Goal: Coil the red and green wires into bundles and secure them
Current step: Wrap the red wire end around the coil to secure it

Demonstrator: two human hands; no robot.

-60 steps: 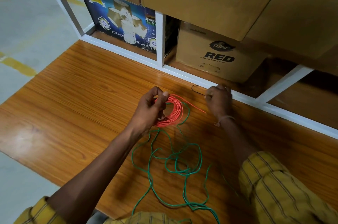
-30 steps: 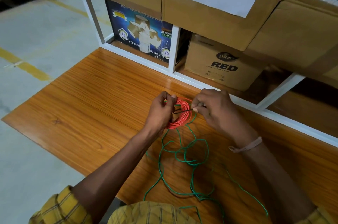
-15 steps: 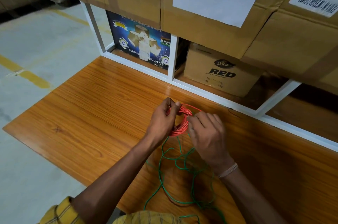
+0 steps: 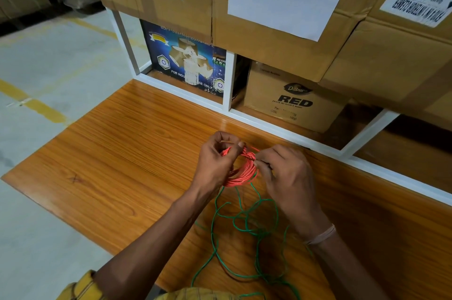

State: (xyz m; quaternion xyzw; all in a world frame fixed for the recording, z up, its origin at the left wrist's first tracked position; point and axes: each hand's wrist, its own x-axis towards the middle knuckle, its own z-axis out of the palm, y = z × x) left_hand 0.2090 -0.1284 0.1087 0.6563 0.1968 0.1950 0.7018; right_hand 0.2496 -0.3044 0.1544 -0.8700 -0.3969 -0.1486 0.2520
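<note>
Left side: the bench [image 4: 102,153] is bare wood from its left edge inward; nothing lies there.

Centre-left: the left hand [image 4: 217,160] is raised just above the bench near its far edge. Its grip is pressed together, thumb and fingers pinching the top of the red wire coil [image 4: 241,172]. Judgement: this pinch keeps the loops stacked so they cannot spring apart while the bundle is tied off.

Centre: the red wire coil is a compact ring, held upright between the two hands and clear of the bench surface. A few turns cross its upper part, which suggests a wrap being made around the loops. Whether a separate tie or the wire's own tail is used cannot be told.

Centre-right: the right hand [image 4: 286,175] meets the coil on its right side. Its grip is closed, fingertips pinching something thin at the coil's edge; the item itself is too small to identify. Judgement: securing of the red bundle is in progress, not complete.

Below the hands: the green wire [image 4: 247,224] lies loose in irregular loops on the bench, running toward the near edge. It is uncoiled and unsecured.

Rear: cardboard boxes [image 4: 288,101] stand behind the bench's far edge.
</note>
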